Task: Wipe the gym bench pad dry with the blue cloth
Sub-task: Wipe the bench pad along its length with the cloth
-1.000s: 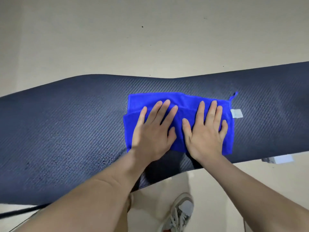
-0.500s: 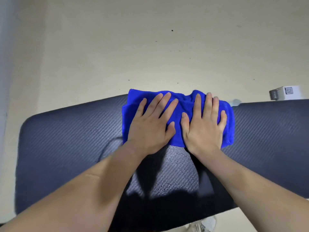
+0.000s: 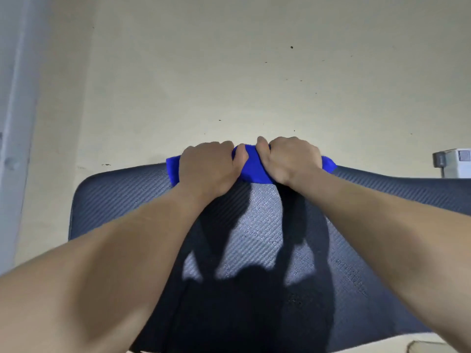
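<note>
— Where is the cloth (image 3: 252, 169) sitting right now?

— It is lying bunched along the far edge of the bench pad (image 3: 122, 200), with blue ends sticking out on both sides of the hands.

— And what are the hands doing?

— The left hand (image 3: 209, 169) is curling down over the left part of the cloth, fingers bent over the far edge and gripping it. The right hand (image 3: 290, 159) is closing on the right part the same way — the two thumbs are nearly touching in the middle.

— Anything else showing?

— Both forearms are casting dark shadows on the pad, the pale floor (image 3: 229, 85) is lying beyond it, and a small grey-and-white box (image 3: 455, 163) is sitting at the right edge.
</note>
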`<state>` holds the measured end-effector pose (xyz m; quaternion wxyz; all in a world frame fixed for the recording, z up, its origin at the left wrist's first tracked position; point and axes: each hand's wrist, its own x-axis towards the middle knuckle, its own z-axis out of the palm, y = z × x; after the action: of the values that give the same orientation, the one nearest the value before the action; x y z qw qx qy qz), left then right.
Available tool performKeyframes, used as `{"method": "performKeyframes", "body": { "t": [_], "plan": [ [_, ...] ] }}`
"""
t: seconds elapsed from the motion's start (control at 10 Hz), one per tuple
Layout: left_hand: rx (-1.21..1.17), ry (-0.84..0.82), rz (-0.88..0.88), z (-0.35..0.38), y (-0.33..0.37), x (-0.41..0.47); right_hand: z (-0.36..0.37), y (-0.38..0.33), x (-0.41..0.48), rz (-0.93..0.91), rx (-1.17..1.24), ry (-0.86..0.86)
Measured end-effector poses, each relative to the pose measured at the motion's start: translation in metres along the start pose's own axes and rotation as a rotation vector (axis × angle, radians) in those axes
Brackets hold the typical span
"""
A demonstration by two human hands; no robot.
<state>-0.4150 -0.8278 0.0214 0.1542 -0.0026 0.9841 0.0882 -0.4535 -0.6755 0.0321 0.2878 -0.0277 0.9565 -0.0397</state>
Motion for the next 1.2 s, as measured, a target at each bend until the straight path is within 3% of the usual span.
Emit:
{"method": "performKeyframes", "body": {
  "t": [0.1, 0.2, 0.4, 0.6, 0.7, 0.8, 0.9, 1.0, 1.1, 1.2],
  "plan": [
    [-0.036, -0.116, -0.1, -0.009, -0.012, 0.003, -0.01, -0.009, 0.016, -0.047, 0.041, -0.237],
    [-0.057, -0.277, -0.178, -0.016, -0.01, 0.015, -0.013, -0.012, 0.024, -0.027, 0.086, -0.357],
    [-0.159, -0.463, -0.258, -0.022, -0.004, 0.031, -0.018, -0.003, 0.029, -0.047, 0.236, -0.469],
    [-0.075, -0.496, -0.191, -0.019, 0.039, 0.042, -0.024, 0.023, 0.028, -0.173, 0.311, -0.573],
    [-0.045, -0.53, -0.175, -0.018, 0.07, 0.05, -0.024, 0.054, 0.031, -0.109, 0.424, -0.587],
    [0.022, -0.576, -0.125, -0.016, 0.103, 0.055, -0.03, 0.087, 0.028, 0.27, 0.717, -0.832],
    [0.065, -0.638, -0.057, -0.005, 0.162, 0.063, -0.043, 0.141, 0.014, 0.243, 0.973, -0.956],
    [0.064, -0.704, -0.003, 0.007, 0.22, 0.066, -0.039, 0.198, 0.007, 0.051, 0.502, -0.661],
    [0.01, -0.748, 0.007, 0.014, 0.27, 0.066, -0.048, 0.247, -0.002, -0.129, 0.344, -0.619],
    [-0.044, -0.757, 0.0, 0.021, 0.315, 0.062, -0.047, 0.3, 0.002, -0.159, 0.172, -0.627]
  ]
}}
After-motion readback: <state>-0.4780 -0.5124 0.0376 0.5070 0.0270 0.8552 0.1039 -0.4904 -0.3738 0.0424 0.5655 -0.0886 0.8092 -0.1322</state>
